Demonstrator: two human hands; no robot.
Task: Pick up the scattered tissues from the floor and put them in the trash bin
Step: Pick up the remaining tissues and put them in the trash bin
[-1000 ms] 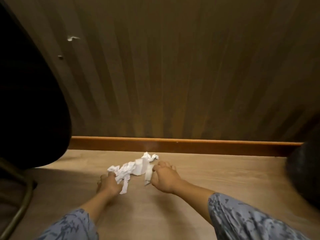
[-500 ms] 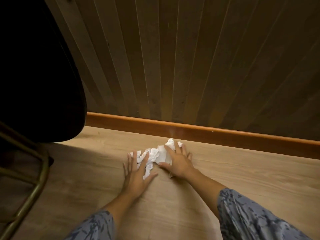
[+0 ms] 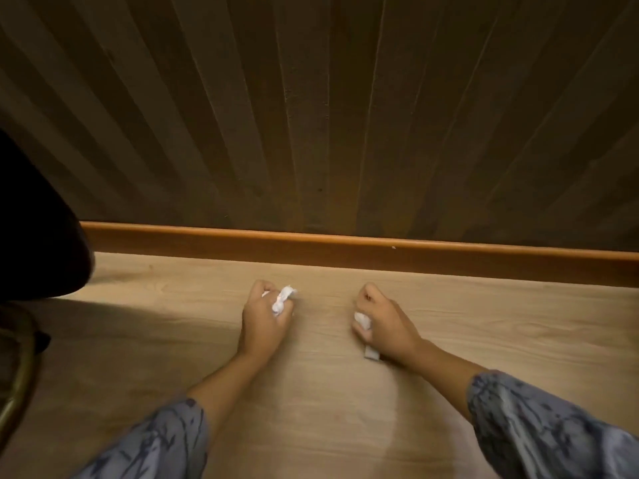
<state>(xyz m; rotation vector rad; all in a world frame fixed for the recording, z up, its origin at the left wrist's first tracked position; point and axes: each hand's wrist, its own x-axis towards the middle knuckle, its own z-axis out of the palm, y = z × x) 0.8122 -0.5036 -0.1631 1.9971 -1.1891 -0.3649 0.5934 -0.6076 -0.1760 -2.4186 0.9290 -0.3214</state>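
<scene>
My left hand (image 3: 264, 318) is closed into a fist around a crumpled white tissue (image 3: 283, 299), part of which sticks out past my thumb. My right hand (image 3: 385, 321) is also a fist, gripping another white tissue wad (image 3: 362, 320); a strip of tissue (image 3: 371, 352) hangs out under the wrist side of that hand. Both fists hover low over the light wooden floor (image 3: 321, 402), a hand's width apart, close to the wall. No trash bin is in view.
An orange-brown skirting board (image 3: 345, 248) runs along the base of a dark ribbed wall (image 3: 328, 115). A large black object (image 3: 38, 236) with a brass-coloured metal frame (image 3: 20, 371) stands at the left edge.
The single pile of tissues that lay between my flat, open hands has been gathered up. Both hands have closed on tissue and moved apart.
</scene>
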